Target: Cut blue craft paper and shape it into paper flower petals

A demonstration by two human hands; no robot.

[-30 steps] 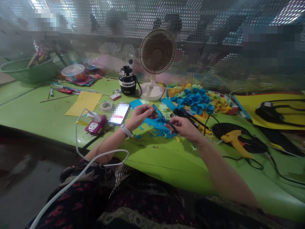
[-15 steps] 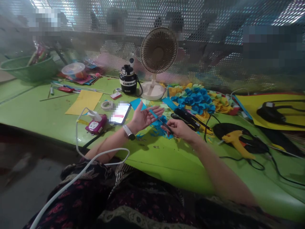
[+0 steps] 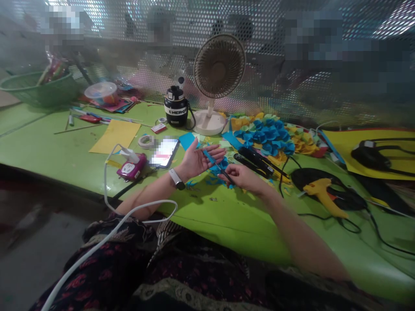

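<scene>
The right hand (image 3: 241,176) holds a narrow pinch on a thin black tool (image 3: 225,172), its tip at a narrow blue paper strip (image 3: 209,157) lying across the left hand (image 3: 197,160). That hand now lies open, palm up, no longer pinching as a second ago. Blue paper scraps (image 3: 220,166) lie below on the green desk (image 3: 65,147), blue paper flowers (image 3: 266,136) at two o'clock.
</scene>
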